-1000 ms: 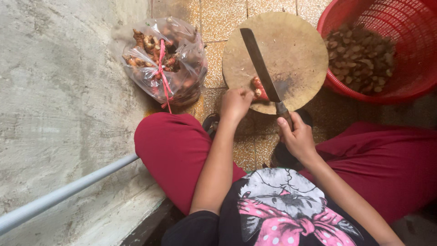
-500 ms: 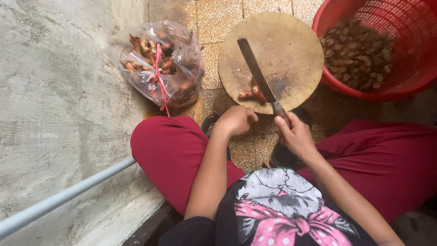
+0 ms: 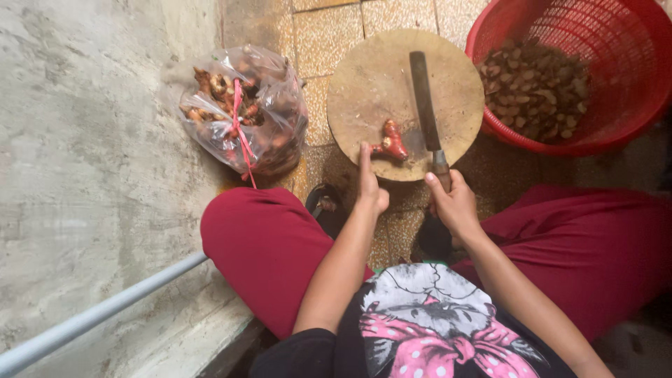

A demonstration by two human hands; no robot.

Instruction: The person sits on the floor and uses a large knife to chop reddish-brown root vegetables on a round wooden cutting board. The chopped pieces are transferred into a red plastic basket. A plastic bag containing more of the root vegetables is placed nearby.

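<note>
Cleaver (image 3: 424, 105) is clamped in right hand (image 3: 453, 203); left hand (image 3: 369, 185), fingers straight, is set at chopping board (image 3: 371, 84) edge nr root piece (image 3: 392, 142); chopped roots are held in red basket (image 3: 630, 42).

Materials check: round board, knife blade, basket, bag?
Board: looks like a wood slab, raw, scarred and stained surface.
Knife, in the right hand: dark, dull blade, probably steel, no shine.
Basket: red moulded plastic, open mesh wall.
Bag: thin clear plastic film, crinkled and glossy, tied with a pink strip.
</note>
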